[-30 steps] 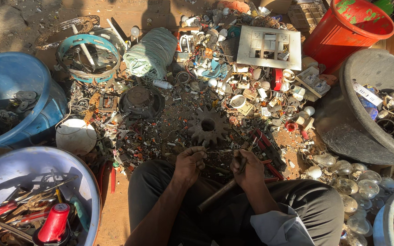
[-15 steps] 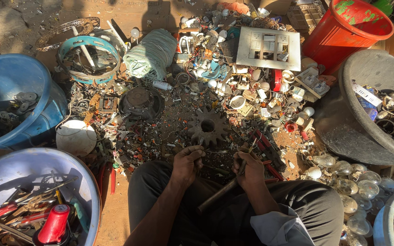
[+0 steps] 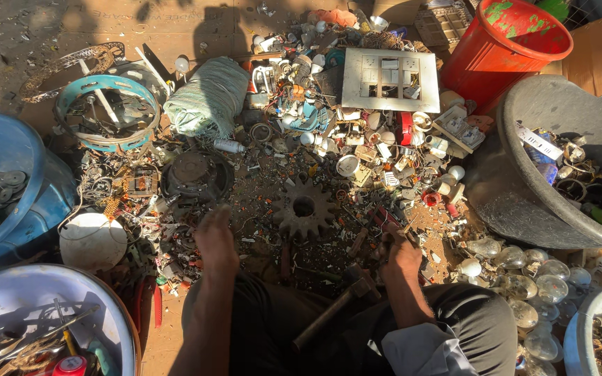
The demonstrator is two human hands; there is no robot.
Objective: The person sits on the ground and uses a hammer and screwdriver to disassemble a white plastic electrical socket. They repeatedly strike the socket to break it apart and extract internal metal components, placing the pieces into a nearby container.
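Lying between both hands, hammer (image 3: 343,299); left hand (image 3: 216,240) loose over scrap, right hand's (image 3: 400,252) grip unclear.

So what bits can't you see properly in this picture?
- Head view: the left hand fingertips sink into shadowed scrap, so what they touch is unclear.
- The right hand hides whatever it grips.
- The hammer handle end is lost in dark lap shadow.
- The grey tub is cut off by the right edge.
- The small scrap pieces are too tiny to name.
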